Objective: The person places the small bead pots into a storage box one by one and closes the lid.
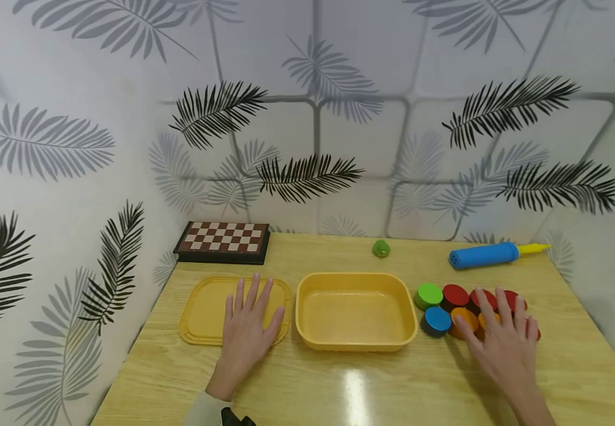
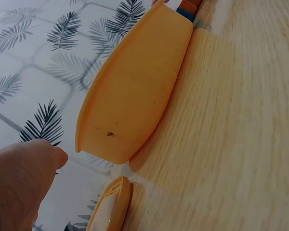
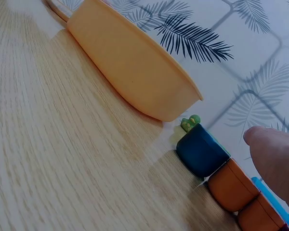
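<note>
My left hand (image 1: pixel 248 328) hovers with spread, straight fingers over the flat yellow lid (image 1: pixel 201 313), overlapping its right half in the head view. A yellow rectangular tub (image 1: pixel 355 343) stands between my hands, and its bare inside shows. My right hand (image 1: pixel 507 352) is spread above several small round tubs, its fingers hiding part of them. Those in sight include a green tub (image 1: pixel 428 295), a blue tub (image 1: pixel 437 321), a red tub (image 1: pixel 454 297) and an orange tub (image 1: pixel 464 322). In the right wrist view, my thumb (image 3: pixel 274 159) shows above the blue tub (image 3: pixel 202 150). Neither hand holds anything.
A checkered board box (image 1: pixel 223 241) lies at the back left of the wooden table (image 1: pixel 297 390). Near the back edge sits a small green figure (image 1: pixel 381 248). A blue hand pump (image 1: pixel 485 255) with a yellow nozzle lies at the back right. Leaf-patterned walls border the table.
</note>
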`<state>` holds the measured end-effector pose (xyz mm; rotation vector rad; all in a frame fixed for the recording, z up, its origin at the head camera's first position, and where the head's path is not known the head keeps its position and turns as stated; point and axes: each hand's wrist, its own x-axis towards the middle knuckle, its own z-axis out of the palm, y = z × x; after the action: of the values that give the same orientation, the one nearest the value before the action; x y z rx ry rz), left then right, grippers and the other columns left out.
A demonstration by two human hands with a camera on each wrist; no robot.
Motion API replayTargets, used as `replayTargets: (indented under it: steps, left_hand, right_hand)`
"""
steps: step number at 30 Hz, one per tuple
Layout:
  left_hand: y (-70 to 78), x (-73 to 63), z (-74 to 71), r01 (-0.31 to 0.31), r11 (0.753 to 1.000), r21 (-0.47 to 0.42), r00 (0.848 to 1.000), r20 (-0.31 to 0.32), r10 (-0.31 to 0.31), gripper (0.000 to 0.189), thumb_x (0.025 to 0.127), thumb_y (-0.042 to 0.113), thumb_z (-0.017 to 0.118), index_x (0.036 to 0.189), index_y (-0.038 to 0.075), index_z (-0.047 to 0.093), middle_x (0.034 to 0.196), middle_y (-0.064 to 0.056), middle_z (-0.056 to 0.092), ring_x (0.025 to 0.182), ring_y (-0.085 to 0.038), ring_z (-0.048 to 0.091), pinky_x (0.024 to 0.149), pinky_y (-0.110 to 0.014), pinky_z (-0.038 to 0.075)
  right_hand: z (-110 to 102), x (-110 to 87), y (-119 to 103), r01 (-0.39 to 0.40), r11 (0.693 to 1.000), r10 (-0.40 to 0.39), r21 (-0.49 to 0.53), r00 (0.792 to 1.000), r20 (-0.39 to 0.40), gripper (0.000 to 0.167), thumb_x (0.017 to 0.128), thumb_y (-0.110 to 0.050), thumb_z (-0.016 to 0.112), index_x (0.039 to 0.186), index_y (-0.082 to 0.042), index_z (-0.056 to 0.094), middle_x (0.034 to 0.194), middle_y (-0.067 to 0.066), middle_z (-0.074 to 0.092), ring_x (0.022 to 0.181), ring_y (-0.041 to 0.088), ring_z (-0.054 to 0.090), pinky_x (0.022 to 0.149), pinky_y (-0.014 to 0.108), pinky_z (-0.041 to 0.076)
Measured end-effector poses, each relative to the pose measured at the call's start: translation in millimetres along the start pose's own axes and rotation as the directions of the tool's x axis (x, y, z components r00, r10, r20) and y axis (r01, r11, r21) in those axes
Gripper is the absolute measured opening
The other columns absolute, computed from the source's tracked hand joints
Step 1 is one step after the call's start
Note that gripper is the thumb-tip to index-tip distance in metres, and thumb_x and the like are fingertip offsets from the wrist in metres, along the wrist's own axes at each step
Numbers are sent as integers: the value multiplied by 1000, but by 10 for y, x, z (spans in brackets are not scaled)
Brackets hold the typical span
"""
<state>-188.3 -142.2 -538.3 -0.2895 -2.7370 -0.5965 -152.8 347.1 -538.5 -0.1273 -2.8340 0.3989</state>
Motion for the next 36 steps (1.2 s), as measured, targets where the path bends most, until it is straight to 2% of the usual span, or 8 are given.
replayTargets:
  steps: [7,11,19,22,27,31,33,36]
  left_hand:
    - [79,-25,36,-2,997,-72,1000,4,3,68,108,51,49,166,19,33,173,-11,21,159,-42,13,125,-67,13]
    - [152,-61,72,1,972,-233,1000,21,4,69,110,51,46,167,17,27,175,-10,15,161,-36,7,126,-66,16]
    - [349,-133,163,51,800,-598,996,87,1,77,109,44,53,169,19,11,175,3,7,161,-26,9,128,-54,15]
    - [439,-163,213,50,767,-640,994,107,24,81,108,43,54,169,14,9,175,0,6,161,-25,10,128,-51,15]
    - [522,-217,302,64,748,-661,990,139,37,87,106,44,60,169,18,6,174,1,5,160,-22,10,128,-49,15]
    - [524,-235,350,75,751,-656,989,145,27,91,104,44,63,169,23,3,175,-2,5,160,-24,10,128,-51,15]
    - [510,-243,369,75,754,-652,989,143,25,92,104,45,63,169,22,3,176,-6,6,160,-24,10,128,-52,15]
    - [492,-251,378,76,746,-661,989,145,27,92,103,44,65,169,18,5,175,-11,8,160,-25,10,128,-49,14]
  right_hand:
    - [-7,-35,92,-10,1000,10,21,1000,8,84,104,-65,45,170,-22,13,173,24,5,156,52,-12,117,79,-2]
    - [-28,-69,180,-13,998,13,57,1000,0,84,106,-61,44,170,-19,9,172,26,4,155,54,-9,117,79,-2]
    - [-40,-124,407,-37,989,42,145,999,-34,83,108,-53,47,169,-12,7,171,30,1,152,59,-4,117,80,-3]
    - [-29,-138,509,-35,983,50,180,995,-82,80,109,-46,48,168,-9,8,170,31,5,153,58,0,116,81,0]
    - [19,-143,676,-34,973,76,228,981,-177,75,109,-40,49,166,-4,15,168,32,12,152,56,9,116,82,6]
    - [62,-125,817,9,937,95,349,955,-280,71,106,-28,55,162,2,24,163,36,25,149,57,21,123,72,11]
    - [77,-138,880,24,909,106,417,952,-286,70,105,-22,56,161,6,24,161,39,27,147,60,23,125,68,11]
    - [80,-186,945,-19,875,127,484,973,-191,72,108,-21,52,162,8,16,161,42,22,147,62,20,126,67,7]
